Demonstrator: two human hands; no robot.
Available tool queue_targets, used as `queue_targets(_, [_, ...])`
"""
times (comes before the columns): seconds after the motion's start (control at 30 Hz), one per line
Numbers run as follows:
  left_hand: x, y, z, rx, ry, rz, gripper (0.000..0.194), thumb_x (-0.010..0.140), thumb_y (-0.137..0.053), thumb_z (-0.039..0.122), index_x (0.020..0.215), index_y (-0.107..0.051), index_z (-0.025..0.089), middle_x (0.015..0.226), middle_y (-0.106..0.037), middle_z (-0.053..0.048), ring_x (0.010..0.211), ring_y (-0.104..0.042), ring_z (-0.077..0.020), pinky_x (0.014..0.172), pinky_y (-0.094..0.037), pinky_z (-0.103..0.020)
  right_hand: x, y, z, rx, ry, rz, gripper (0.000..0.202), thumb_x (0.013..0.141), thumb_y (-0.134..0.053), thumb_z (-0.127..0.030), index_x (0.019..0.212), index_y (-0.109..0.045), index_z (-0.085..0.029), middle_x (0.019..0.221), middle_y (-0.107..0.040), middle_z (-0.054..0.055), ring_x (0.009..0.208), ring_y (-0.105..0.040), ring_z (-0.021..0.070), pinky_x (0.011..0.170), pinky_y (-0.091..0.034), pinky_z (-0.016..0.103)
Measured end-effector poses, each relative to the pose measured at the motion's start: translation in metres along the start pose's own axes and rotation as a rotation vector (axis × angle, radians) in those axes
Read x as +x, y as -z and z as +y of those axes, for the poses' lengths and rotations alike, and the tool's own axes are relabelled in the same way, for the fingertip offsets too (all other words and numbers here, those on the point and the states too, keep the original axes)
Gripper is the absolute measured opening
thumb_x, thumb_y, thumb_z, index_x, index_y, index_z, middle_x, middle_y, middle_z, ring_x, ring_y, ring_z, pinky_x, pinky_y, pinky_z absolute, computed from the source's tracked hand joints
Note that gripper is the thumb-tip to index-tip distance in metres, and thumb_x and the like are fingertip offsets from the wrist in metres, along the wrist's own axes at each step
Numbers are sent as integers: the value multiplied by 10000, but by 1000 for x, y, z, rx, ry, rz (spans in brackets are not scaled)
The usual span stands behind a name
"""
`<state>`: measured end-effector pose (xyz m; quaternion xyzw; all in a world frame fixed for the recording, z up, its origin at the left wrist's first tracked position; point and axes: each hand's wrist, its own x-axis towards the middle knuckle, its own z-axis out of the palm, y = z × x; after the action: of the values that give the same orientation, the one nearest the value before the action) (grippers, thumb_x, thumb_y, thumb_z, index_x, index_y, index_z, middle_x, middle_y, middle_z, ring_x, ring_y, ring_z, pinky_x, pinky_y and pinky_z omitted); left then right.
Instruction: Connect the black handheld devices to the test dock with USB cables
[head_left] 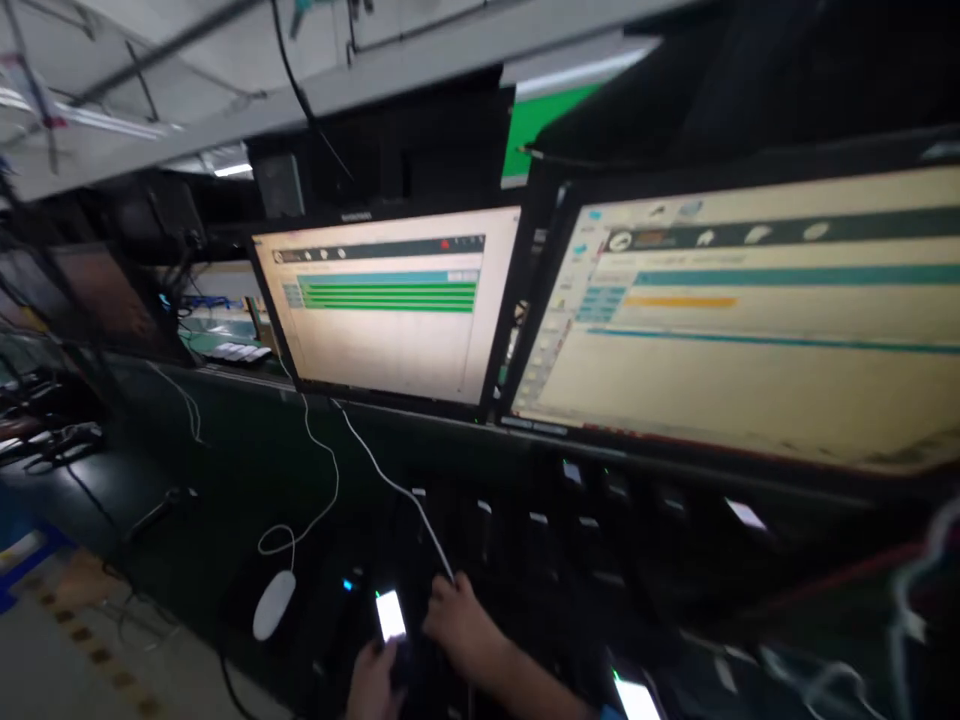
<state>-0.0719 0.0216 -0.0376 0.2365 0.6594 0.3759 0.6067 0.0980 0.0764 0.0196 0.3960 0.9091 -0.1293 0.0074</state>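
At the bottom centre of the head view, my left hand (371, 682) is closed on a small device with a lit white screen (391, 614). Just to its right, my right hand (463, 622) pinches a white cable (394, 484) that comes down from under the middle monitor. Its fingers hide the cable's end. Left of both hands lies a white computer mouse (274, 605) on the dark bench, its cord looping upward.
Two lit monitors, one in the middle (390, 355) and one at right (750, 390), stand behind the bench. Several small dark devices sit in rows below them. Another lit device (636, 697) is at the lower right, near white cables (832, 672).
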Motion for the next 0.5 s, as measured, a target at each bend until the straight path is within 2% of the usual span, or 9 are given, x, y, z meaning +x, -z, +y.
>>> queue_targets(0.1, [3, 4, -4, 35, -35, 33, 306, 862, -447, 360, 1051, -602, 176, 1084, -701, -124, 966, -680, -203, 780, -553, -320, -27, 45, 9, 121, -125, 209, 187, 867, -515, -121, 842, -672, -220, 907, -694, 56, 1042, -490, 250, 938, -249, 545])
queue_targets(0.2, [6, 6, -3, 213, -100, 63, 302, 748, -591, 304, 980, -640, 118, 993, -722, -157, 915, -689, -265, 805, -541, -375, -47, 72, 7, 223, -62, 370, 206, 885, -512, -130, 928, -676, -246, 923, -692, 40, 1087, -483, 264, 934, -254, 542])
queue_targets(0.27, [6, 7, -2, 322, -158, 84, 290, 718, -609, 251, 955, -663, 92, 985, -722, -171, 960, -672, -292, 908, -499, -403, -57, 75, 1, 290, 21, 472, 229, 889, -515, -140, 996, -675, -264, 966, -688, 50, 1103, -481, 275, 915, -311, 523])
queue_targets(0.33, [5, 10, 3, 411, -226, 111, 300, 730, -582, 221, 981, -669, 80, 1081, -697, -190, 1095, -617, -308, 1043, -404, -413, -66, 71, -4, 406, 58, 608, 238, 899, -508, -163, 1038, -669, -269, 992, -678, 64, 1077, -498, 266, 897, -385, 496])
queue_targets(0.43, [9, 25, 17, 590, -368, 199, 437, 791, -507, 207, 1201, -571, 73, 1385, -518, -179, 1354, -396, -257, 1176, -209, -344, -79, 62, -9, 661, -36, 830, 201, 919, -493, -234, 1017, -669, -248, 974, -658, 85, 1021, -538, 248, 871, -473, 453])
queue_targets(0.5, [20, 40, 29, 757, -406, 277, 555, 808, -478, 176, 1343, -417, 42, 1490, -381, -181, 1414, -293, -225, 1184, -171, -304, -89, 60, -11, 844, -138, 941, 200, 928, -492, -307, 982, -671, -237, 967, -642, 94, 980, -572, 237, 848, -507, 417])
